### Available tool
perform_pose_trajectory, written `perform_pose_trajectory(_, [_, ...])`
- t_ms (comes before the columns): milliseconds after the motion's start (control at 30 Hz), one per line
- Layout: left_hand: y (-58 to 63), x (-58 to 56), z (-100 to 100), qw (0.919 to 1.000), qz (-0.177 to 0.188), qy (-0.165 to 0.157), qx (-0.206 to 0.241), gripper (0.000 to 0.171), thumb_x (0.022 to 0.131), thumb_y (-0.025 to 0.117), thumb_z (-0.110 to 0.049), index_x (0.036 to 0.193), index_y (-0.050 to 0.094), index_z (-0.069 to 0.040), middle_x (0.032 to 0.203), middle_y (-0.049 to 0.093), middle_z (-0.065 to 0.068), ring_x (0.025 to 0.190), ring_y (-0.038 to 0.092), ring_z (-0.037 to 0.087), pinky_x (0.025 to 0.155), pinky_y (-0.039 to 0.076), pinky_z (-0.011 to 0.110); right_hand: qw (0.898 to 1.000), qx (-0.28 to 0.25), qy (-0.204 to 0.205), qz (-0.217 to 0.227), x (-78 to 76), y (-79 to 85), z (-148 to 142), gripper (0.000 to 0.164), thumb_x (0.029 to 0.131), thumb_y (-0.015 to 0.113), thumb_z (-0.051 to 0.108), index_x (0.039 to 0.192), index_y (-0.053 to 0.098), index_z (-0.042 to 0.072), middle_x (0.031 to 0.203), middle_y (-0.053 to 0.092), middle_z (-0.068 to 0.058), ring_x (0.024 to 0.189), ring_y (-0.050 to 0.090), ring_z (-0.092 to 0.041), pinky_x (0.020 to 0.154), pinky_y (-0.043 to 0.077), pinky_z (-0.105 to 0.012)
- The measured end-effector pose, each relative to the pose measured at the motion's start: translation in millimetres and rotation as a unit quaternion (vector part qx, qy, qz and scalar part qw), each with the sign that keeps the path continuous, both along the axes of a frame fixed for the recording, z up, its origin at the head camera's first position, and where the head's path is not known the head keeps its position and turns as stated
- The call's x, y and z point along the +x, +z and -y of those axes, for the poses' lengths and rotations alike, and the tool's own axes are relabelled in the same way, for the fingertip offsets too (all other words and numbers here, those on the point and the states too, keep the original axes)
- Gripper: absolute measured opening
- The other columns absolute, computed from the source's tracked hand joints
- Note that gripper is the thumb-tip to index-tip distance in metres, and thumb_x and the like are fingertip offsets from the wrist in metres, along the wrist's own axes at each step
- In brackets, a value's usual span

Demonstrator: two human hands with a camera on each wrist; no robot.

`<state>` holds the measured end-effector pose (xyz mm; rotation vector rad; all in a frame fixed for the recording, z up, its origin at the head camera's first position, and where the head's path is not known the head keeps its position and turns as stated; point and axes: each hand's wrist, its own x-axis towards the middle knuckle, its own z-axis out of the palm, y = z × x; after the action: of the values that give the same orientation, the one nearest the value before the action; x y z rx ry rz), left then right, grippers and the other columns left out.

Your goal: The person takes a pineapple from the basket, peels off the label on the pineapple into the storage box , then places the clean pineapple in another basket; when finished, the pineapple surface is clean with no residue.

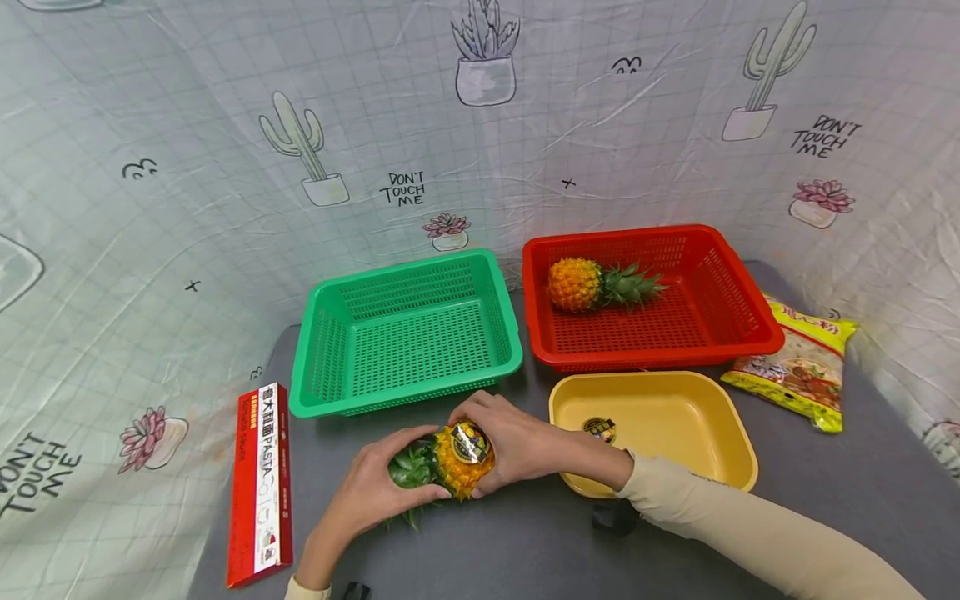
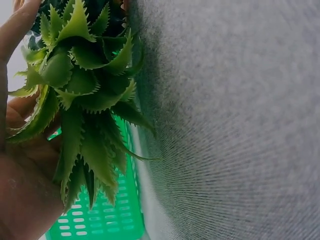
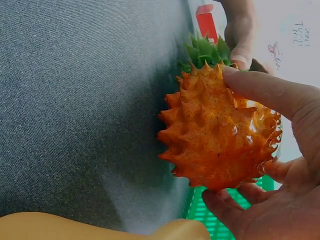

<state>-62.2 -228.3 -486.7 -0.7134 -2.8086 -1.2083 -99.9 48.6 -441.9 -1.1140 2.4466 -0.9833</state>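
A small orange pineapple (image 1: 453, 473) with a green crown lies on its side in front of the green basket, low over or on the grey table. My left hand (image 1: 369, 485) holds its crown end, thumb on the near side. Around the orange body my right hand (image 1: 516, 440) grips, fingers on the far side. A shiny black-and-gold sticker (image 1: 470, 442) sits on top of the fruit. In the left wrist view the spiky leaves (image 2: 87, 85) hang beside the palm. The right wrist view shows the pineapple's bumpy body (image 3: 215, 130) against the thumb and fingers.
Behind stand a green basket (image 1: 309, 358) and a red basket (image 1: 660, 357) holding another pineapple (image 1: 576, 284). The right forearm crosses a yellow tray (image 1: 675, 425) with a round black sticker (image 1: 599, 429). A pasta box (image 1: 260, 487) lies left, a yellow noodle packet (image 1: 802, 362) right.
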Motion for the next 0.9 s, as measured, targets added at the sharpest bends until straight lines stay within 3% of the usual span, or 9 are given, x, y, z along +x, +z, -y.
perform_pose_trajectory(200, [0.8, -0.9, -0.5, 0.9999, 0.010, -0.010, 0.008, 0.075, 0.077, 0.093, -0.054, 0.143, 0.064, -0.034, 0.135, 0.066, -0.015, 0.117, 0.065, 0.012, 0.092, 0.056, 0.046, 1.000, 0.000, 0.007, 0.005, -1.7, 2.5, -3.1, 0.082, 0.074, 0.099, 0.035, 0.141, 0.056, 0.015, 0.134, 0.052, -0.001, 0.116, 0.050, -0.018, 0.097, 0.049, -0.035])
perform_pose_trajectory(433, [1.2, -1.6, -0.3, 0.9998, 0.014, -0.011, 0.008, 0.071, 0.080, 0.091, -0.055, 0.143, 0.063, -0.037, 0.135, 0.065, -0.018, 0.118, 0.065, 0.012, 0.093, 0.056, 0.049, 1.000, 0.003, 0.012, 0.017, -5.7, 20.7, -10.6, 0.083, 0.081, 0.093, 0.043, 0.147, 0.053, 0.015, 0.141, 0.053, -0.004, 0.129, 0.048, -0.021, 0.102, 0.048, -0.039])
perform_pose_trajectory(667, [1.2, -1.9, -0.3, 0.9997, 0.010, -0.020, 0.006, 0.071, 0.082, 0.090, -0.054, 0.145, 0.062, -0.039, 0.138, 0.063, -0.020, 0.123, 0.063, 0.013, 0.097, 0.054, 0.052, 1.000, -0.026, 0.001, -0.007, -9.5, 33.6, -8.4, 0.053, 0.098, 0.078, 0.039, 0.139, 0.063, 0.010, 0.129, 0.061, -0.003, 0.118, 0.060, -0.025, 0.099, 0.051, -0.039])
perform_pose_trajectory(900, [0.7, -1.5, 0.6, 0.9995, 0.017, -0.023, 0.012, 0.070, 0.082, 0.090, -0.053, 0.145, 0.062, -0.038, 0.138, 0.063, -0.019, 0.125, 0.063, 0.014, 0.098, 0.053, 0.051, 0.999, -0.052, -0.008, -0.001, -12.3, 34.8, -2.5, 0.035, 0.103, 0.073, 0.031, 0.130, 0.068, 0.009, 0.117, 0.066, -0.003, 0.105, 0.065, -0.022, 0.091, 0.055, -0.037])
